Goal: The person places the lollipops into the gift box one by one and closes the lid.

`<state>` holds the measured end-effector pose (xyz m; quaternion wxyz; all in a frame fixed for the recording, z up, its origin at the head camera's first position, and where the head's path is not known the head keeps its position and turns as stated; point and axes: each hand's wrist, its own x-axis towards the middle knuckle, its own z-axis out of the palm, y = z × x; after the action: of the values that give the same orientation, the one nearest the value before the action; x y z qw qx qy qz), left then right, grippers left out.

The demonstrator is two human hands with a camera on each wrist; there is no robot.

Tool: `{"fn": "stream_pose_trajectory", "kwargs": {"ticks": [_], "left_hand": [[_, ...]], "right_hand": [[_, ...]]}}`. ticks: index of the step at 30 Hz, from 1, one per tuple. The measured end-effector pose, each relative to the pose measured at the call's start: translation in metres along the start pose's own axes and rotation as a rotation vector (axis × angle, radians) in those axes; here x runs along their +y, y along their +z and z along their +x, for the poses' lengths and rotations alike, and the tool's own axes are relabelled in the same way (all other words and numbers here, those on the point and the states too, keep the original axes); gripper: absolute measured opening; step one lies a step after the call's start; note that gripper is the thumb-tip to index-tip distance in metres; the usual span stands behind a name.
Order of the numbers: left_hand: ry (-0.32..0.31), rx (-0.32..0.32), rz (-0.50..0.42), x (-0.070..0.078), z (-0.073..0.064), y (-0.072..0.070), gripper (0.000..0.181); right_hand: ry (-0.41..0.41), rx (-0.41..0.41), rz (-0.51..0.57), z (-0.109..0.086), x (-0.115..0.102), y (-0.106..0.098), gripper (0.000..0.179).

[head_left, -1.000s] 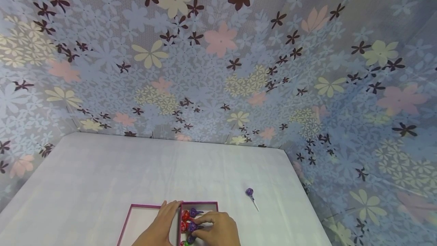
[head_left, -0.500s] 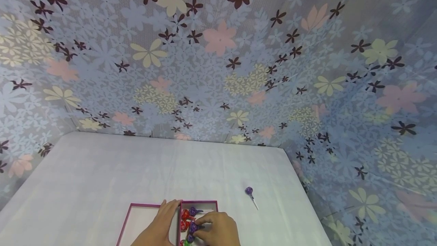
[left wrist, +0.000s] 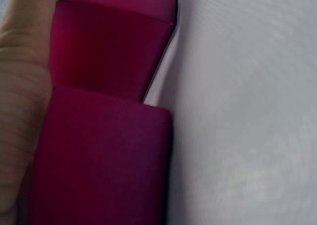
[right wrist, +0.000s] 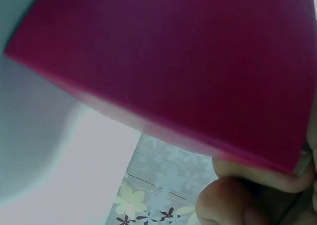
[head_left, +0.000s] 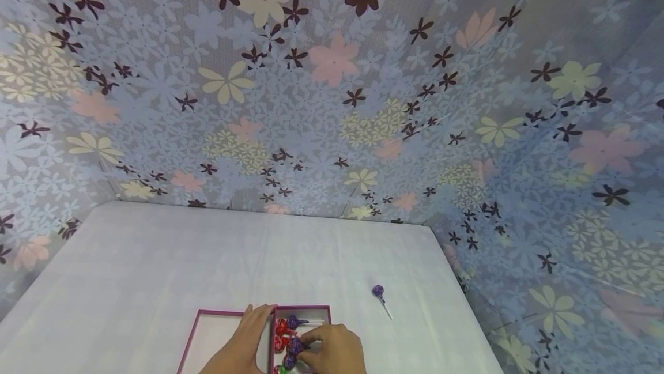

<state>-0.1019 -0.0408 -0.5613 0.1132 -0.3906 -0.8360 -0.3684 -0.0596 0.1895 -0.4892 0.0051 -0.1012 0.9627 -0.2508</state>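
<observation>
In the head view, my right hand (head_left: 338, 348) reaches into a magenta-edged box (head_left: 303, 307), and its thumb and fingertips pinch a purple-wrapped lollipop (head_left: 295, 345). Around it in the box lie another purple lollipop (head_left: 293, 321) with its white stick pointing right, red lollipops (head_left: 280, 326), a darker purple one (head_left: 290, 361) and a green and red wrapper at the bottom edge. My left hand (head_left: 240, 344) lies with straight fingers along the box's left wall. The left wrist view has that hand (left wrist: 25, 101) against magenta sides (left wrist: 99, 155). My right fingers (right wrist: 257, 178) show past a magenta wall.
Left of the box is a second shallow white tray with a magenta rim (head_left: 189, 339), partly behind my left hand. A single purple lollipop (head_left: 378, 291) lies on the white table (head_left: 218, 259) to the right. Flower-patterned cloth (head_left: 332, 132) hangs behind and beside the table.
The pinched purple lollipop has shifted very slightly, and more of the top lollipop's white stick shows. My left hand stays in place.
</observation>
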Motion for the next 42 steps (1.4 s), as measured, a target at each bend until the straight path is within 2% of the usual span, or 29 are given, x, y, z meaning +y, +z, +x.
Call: {"fn": "stream_pose_trajectory", "kwargs": {"ticks": [6, 10, 17, 24, 27, 31, 34, 38, 42], "left_hand": [[0.057, 0.037, 0.047, -0.002, 0.000, 0.001, 0.125], [0.059, 0.034, 0.048, -0.002, 0.001, 0.002, 0.125], [0.029, 0.017, 0.013, -0.001, 0.000, 0.002, 0.125], [-0.061, -0.038, -0.053, 0.002, 0.000, -0.001, 0.125], [-0.045, -0.026, -0.039, 0.001, 0.000, -0.001, 0.125], [0.013, 0.018, 0.006, 0.000, 0.000, 0.000, 0.125], [0.016, 0.021, -0.001, 0.001, 0.000, 0.000, 0.124], [-0.028, -0.011, -0.038, 0.003, -0.001, -0.001, 0.124], [-0.046, -0.026, -0.046, 0.004, 0.000, -0.002, 0.127]], "right_hand": [[0.011, -0.010, -0.019, -0.001, 0.001, -0.001, 0.019], [0.001, -0.012, -0.031, -0.002, 0.000, -0.001, 0.020], [-0.006, -0.019, -0.030, -0.003, -0.001, -0.003, 0.021], [0.010, -0.053, 0.015, -0.003, 0.000, -0.005, 0.021], [0.016, -0.067, 0.025, -0.003, 0.000, -0.005, 0.020], [0.036, -0.102, 0.022, -0.002, -0.001, -0.006, 0.018], [0.058, -0.115, 0.024, -0.002, 0.002, -0.007, 0.018], [0.080, -0.040, 0.061, -0.003, 0.014, -0.010, 0.023], [0.149, 0.093, 0.225, -0.002, 0.028, -0.017, 0.022]]}}
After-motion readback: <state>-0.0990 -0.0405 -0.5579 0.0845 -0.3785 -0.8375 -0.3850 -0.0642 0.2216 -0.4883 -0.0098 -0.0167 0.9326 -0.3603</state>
